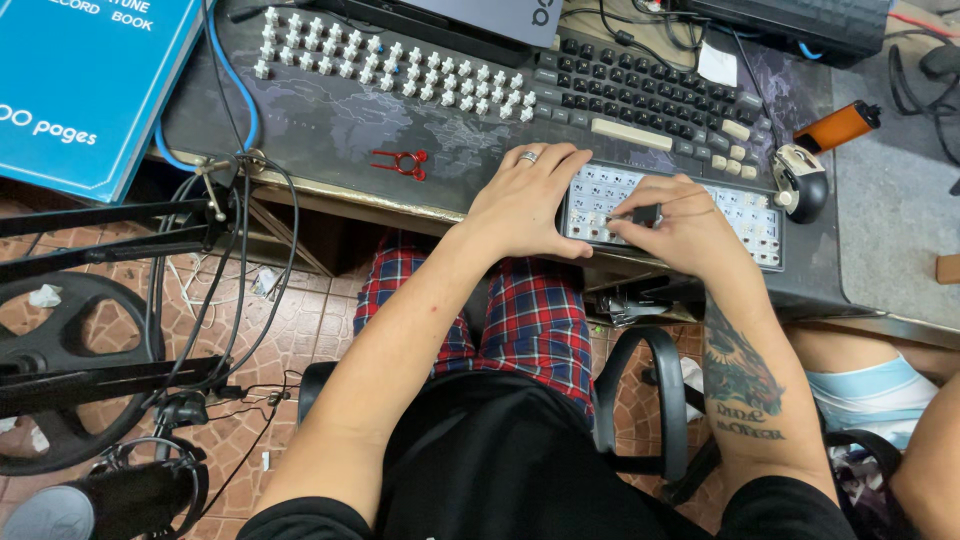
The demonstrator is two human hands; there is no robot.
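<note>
A small white keyboard [745, 215] with its keycaps off lies at the desk's near edge, bare switches showing. My left hand [527, 200], with a ring on one finger, grips its left end. My right hand [680, 225] rests on its middle and pinches a small dark tool [647, 214] against the switches. Several loose white switches [390, 62] stand in rows on the dark desk mat [330, 125] further back. A red puller tool [402, 162] lies on the mat left of my left hand.
A dark keyboard [650, 90] with beige keys sits behind the white one. A mouse [802, 180] and an orange lighter-like object [838, 126] are at right. A blue book [85, 85] lies at left. Cables, a microphone arm [100, 235] and another person's leg [870, 385] are nearby.
</note>
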